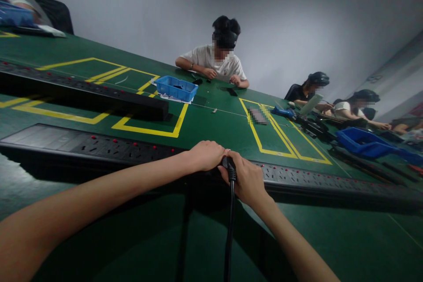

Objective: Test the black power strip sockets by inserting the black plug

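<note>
A long black power strip with red switches crosses the table in front of me. At its middle my right hand is closed round a black power plug, and the plug's cable hangs straight down toward me. My left hand is closed over the strip just left of the plug, its knuckles up and its fingertips out of sight. Both hands meet at the plug. Whether the prongs sit in a socket is hidden by my fingers.
A second black power strip lies farther left. Beyond are a light blue bin, yellow tape outlines and a blurred flat item. A person sits opposite; other people work at right near a dark blue bin.
</note>
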The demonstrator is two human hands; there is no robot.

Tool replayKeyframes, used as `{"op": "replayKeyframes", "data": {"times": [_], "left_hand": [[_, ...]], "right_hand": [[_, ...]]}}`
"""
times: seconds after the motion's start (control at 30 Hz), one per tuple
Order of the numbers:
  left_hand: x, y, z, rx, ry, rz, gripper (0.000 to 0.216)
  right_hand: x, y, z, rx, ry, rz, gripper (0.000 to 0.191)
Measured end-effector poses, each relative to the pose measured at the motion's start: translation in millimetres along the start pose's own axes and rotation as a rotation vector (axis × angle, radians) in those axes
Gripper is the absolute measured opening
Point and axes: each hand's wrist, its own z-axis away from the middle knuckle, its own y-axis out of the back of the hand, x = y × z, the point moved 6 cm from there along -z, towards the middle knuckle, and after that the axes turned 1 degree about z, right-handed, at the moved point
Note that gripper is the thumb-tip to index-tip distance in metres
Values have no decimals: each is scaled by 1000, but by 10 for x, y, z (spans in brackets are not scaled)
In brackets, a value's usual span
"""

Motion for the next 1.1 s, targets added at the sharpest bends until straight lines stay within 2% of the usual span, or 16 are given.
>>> {"op": "replayKeyframes", "data": {"times": [1.1], "left_hand": [[4,-3,-25,-10,17,16,30]], "right_hand": [[17,2,14,-44,-29,-59,33]]}}
